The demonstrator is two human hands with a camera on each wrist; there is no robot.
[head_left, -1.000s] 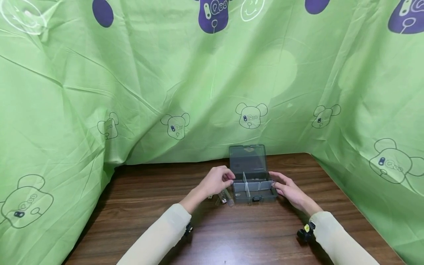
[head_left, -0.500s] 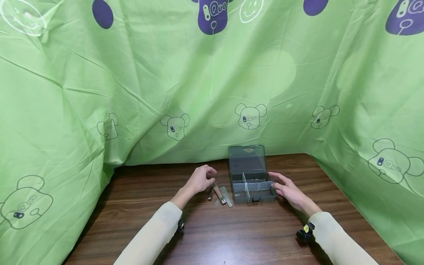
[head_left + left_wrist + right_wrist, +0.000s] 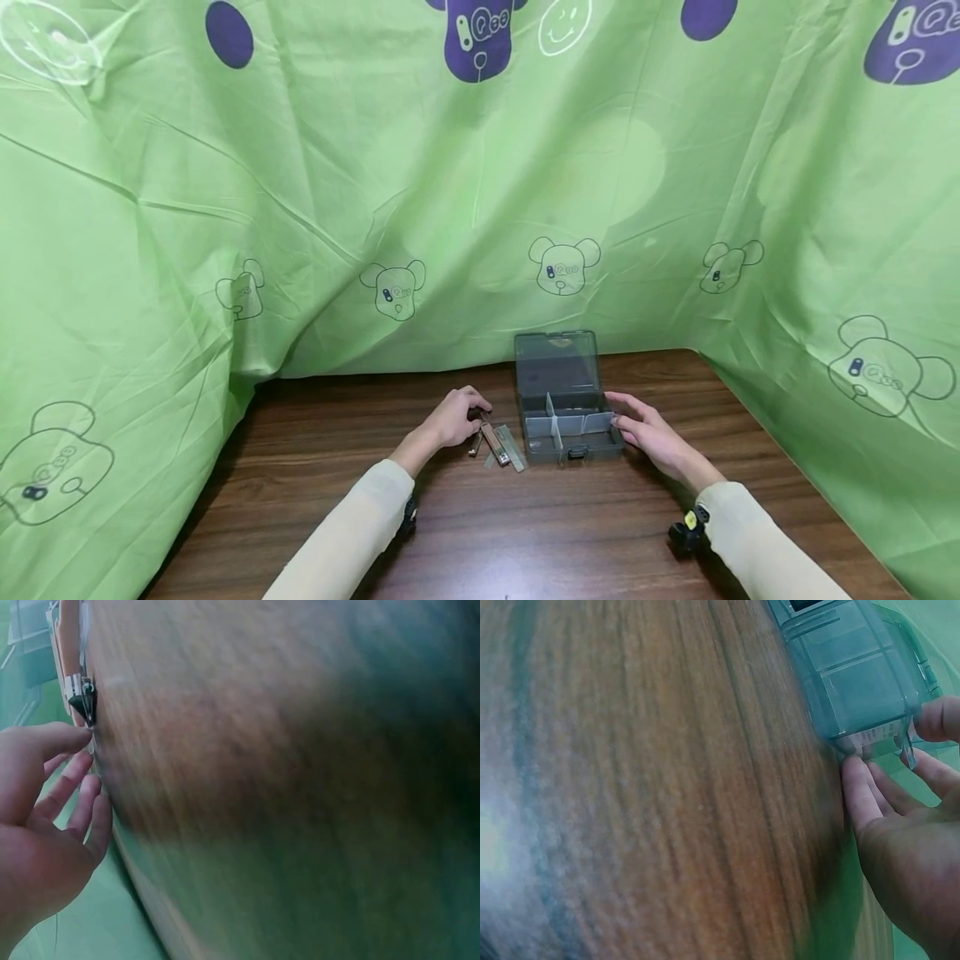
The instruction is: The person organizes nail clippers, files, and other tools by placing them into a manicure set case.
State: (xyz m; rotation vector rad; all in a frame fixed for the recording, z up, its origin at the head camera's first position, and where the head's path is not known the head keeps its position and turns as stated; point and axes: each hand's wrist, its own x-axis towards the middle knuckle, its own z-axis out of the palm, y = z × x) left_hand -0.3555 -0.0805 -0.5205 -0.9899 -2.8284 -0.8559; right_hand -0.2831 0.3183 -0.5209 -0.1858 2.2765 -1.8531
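Note:
A smoky clear plastic compartment box (image 3: 573, 450) stands on the table with its lid (image 3: 557, 363) raised. My right hand (image 3: 660, 435) holds its right side, thumb at the rim and fingers along the outer wall (image 3: 874, 739). Left of the box lie a pinkish, silver-ended nail clipper (image 3: 495, 443), a flat clear strip (image 3: 513, 450) and a small metal piece (image 3: 476, 444). My left hand (image 3: 452, 418) is at the clipper's far end, fingers loosely bent. In the left wrist view, the thumb tip is right at a dark and silver end piece (image 3: 85, 701), with a small gap to the other fingertips.
Pale upright dividers (image 3: 570, 425) split the box inside. The brown wooden table (image 3: 540, 525) reaches back to a green patterned cloth (image 3: 420, 208), which also hangs along both sides.
My left hand has moved left from beside the box to the small things, then lowered toward the clipper's end. My right hand has stayed at the box.

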